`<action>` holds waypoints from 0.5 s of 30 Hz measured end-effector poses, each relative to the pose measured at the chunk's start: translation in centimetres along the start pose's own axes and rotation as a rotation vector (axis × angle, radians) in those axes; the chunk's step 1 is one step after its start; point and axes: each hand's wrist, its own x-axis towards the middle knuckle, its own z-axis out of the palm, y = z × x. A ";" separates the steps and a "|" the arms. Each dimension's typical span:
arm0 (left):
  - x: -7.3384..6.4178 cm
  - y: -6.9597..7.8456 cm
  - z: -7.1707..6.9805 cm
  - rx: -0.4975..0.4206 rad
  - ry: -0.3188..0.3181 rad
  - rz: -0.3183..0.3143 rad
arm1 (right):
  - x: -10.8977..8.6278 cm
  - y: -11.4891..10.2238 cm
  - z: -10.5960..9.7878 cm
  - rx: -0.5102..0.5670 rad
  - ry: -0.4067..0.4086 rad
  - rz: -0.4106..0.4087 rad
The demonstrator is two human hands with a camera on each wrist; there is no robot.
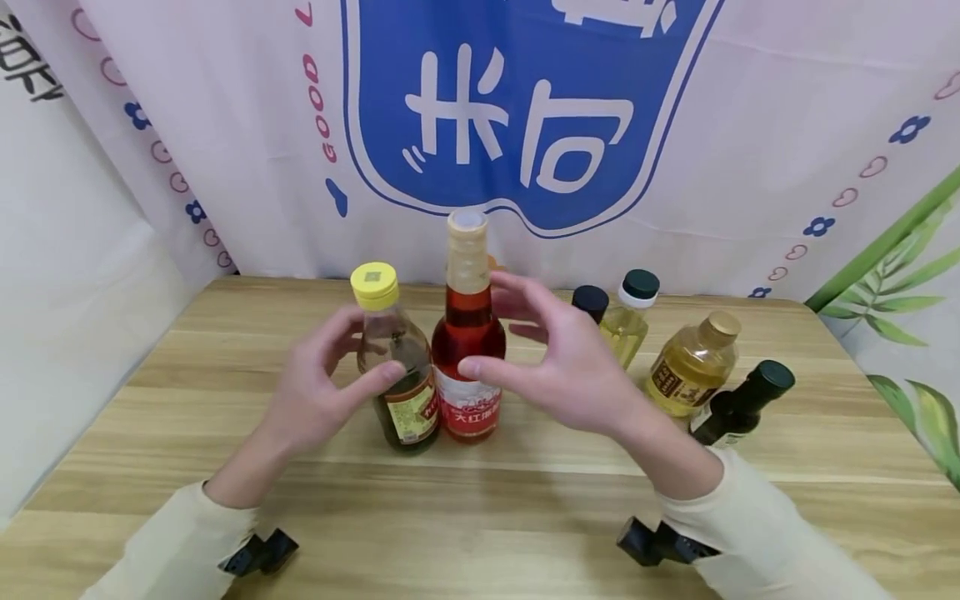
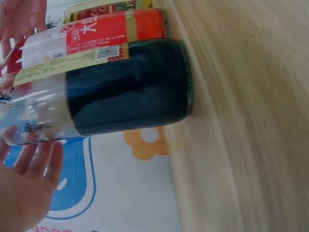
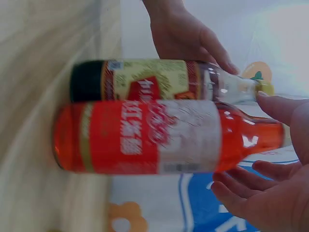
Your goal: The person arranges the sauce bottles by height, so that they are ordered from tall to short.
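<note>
A dark sauce bottle with a yellow cap [image 1: 408, 404] and a red vinegar bottle [image 1: 470, 342] stand upright side by side on the table. My left hand [image 1: 322, 375] is at the left of the sauce bottle, its thumb across the front and its loosely bent fingers partly hidden behind. At the right of the vinegar bottle, my right hand [image 1: 566, 362] has its thumb in front and its fingers spread toward the back. The right wrist view shows the right fingers [image 3: 241, 191] loosely spread beside the bottle, not wrapped round it. Whether the left fingers touch glass is unclear.
On the right of the wooden table [image 1: 465, 517] stand a green-capped oil bottle [image 1: 626, 321], a black-capped bottle [image 1: 591, 302], a gold-capped oil bottle [image 1: 693, 367] and a dark bottle [image 1: 742, 404]. A printed curtain [image 1: 285, 225] hangs behind the table.
</note>
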 end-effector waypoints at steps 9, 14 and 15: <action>0.1 -0.5 0.0 -0.012 -0.027 -0.006 | 0.1 1.9 1.9 0.117 -0.002 0.046; 0.1 -0.5 -0.2 0.010 -0.025 -0.017 | 0.1 2.5 2.6 0.161 0.004 0.081; 0.0 -0.5 -0.3 0.015 -0.025 -0.016 | 0.1 2.6 2.7 0.166 0.004 0.087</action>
